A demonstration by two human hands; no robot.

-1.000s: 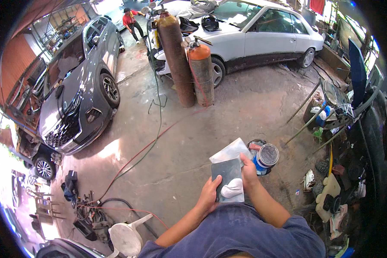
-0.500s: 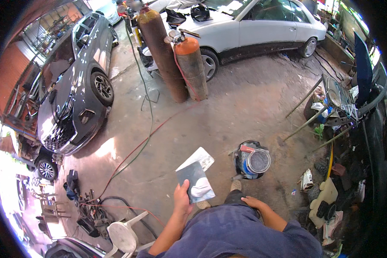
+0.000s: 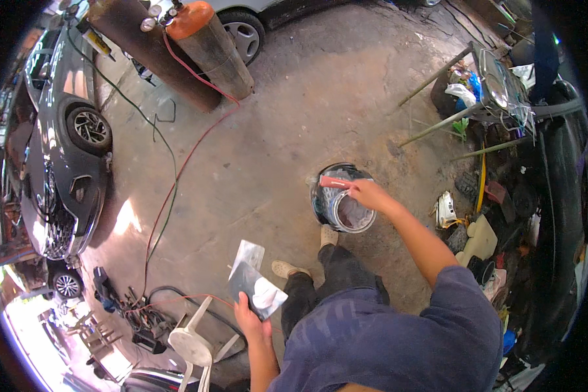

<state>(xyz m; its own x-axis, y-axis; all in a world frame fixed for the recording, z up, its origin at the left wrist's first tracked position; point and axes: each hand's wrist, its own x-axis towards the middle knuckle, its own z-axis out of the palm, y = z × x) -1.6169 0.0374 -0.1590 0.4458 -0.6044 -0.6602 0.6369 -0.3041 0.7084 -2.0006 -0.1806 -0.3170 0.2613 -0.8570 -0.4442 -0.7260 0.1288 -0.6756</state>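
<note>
My left hand (image 3: 249, 318) is down near seven o'clock, closed around the edge of a dark flat sheet (image 3: 243, 279), thumb across its face; white paste (image 3: 265, 294) sits on top, and a pale sheet (image 3: 249, 251) juts out toward twelve.

Over to my right hand (image 3: 370, 195), at three o'clock: fingers partly curled, tips right at the near end of a red bar-shaped tool (image 3: 334, 182). Gripping or only touching? From here, I can't tell. That tool lies between nine and ten o'clock of this hand, its long axis pointing almost straight back at the fingers. The left is much farther off, with the tool at its one o'clock. An open tin (image 3: 357, 213) sits at the right hand's seven, by a black container (image 3: 317, 203).
</note>
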